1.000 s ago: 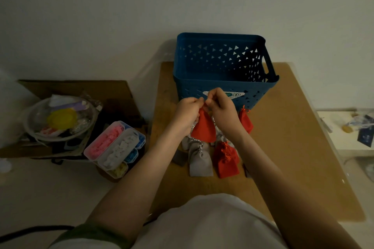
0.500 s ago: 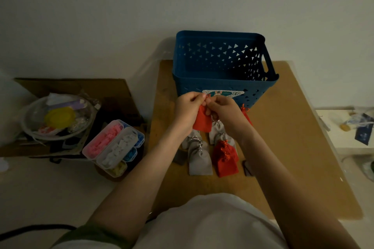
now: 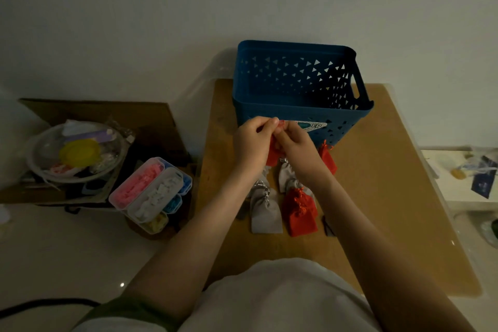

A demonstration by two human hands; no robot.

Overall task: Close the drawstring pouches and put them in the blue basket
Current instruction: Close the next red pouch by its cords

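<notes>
Noting: left grip [image 3: 253, 143] and right grip [image 3: 296, 148] are both pinching the top of a red pouch [image 3: 272, 155], fingers curled round it. I am seeing it hanging just before the near wall of the blue basket [image 3: 269, 109]. Grey pouches [image 3: 265, 213] and other red pouches [image 3: 299, 213] are lying on the worktop [image 3: 390, 197] below.

Left hand [image 3: 252, 146] and right hand [image 3: 297, 149] have risen against the blue basket [image 3: 269, 83] front; the red pouch [image 3: 272, 156] between them now hangs shorter, more bunched
</notes>
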